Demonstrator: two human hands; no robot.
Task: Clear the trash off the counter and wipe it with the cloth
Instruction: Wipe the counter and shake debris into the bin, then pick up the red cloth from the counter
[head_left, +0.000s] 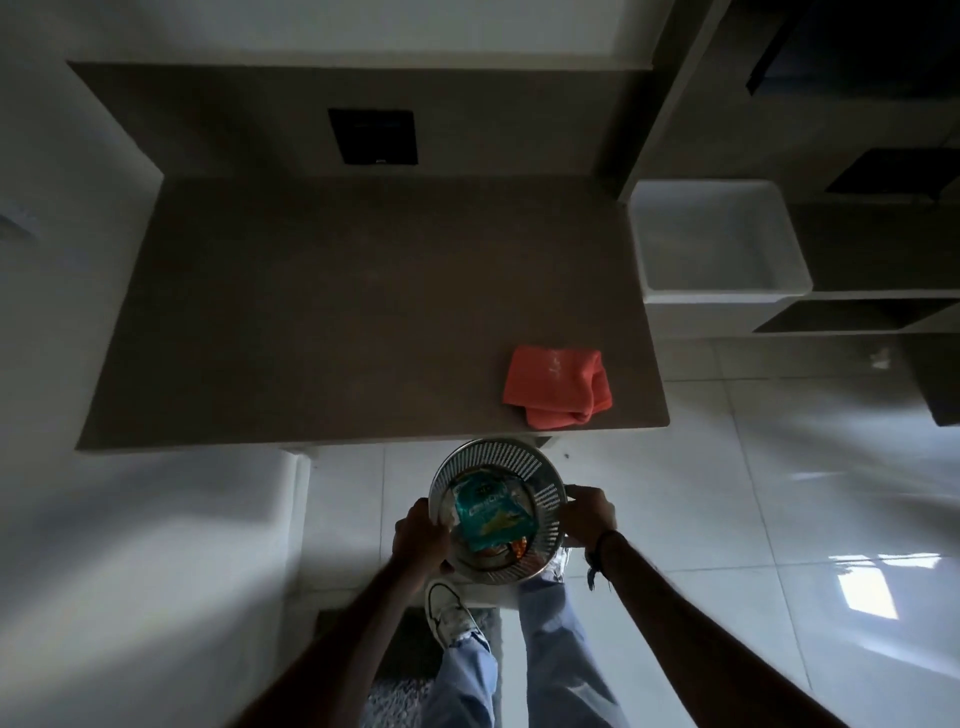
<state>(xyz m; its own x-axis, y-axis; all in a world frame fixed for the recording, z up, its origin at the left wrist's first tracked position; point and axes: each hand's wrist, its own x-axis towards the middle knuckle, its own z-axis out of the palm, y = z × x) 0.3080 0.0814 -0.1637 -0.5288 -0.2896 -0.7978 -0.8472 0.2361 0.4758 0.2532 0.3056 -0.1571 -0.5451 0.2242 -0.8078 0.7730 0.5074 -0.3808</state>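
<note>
A round silver mesh waste bin (524, 460) hangs in front of the counter's near edge, above the floor. My left hand (421, 538) grips its left rim and my right hand (589, 514) grips its right rim. Inside the bin lies a teal snack wrapper (491, 517) with other crumpled trash under it. A folded orange cloth (558, 387) rests on the brown counter (337, 312), near its front right corner. No hand touches the cloth.
A white rectangular tub (719, 244) stands just right of the counter. A black panel (373, 136) is set in the back wall. Dark shelves rise at the right. White floor tiles and my legs and shoes are below.
</note>
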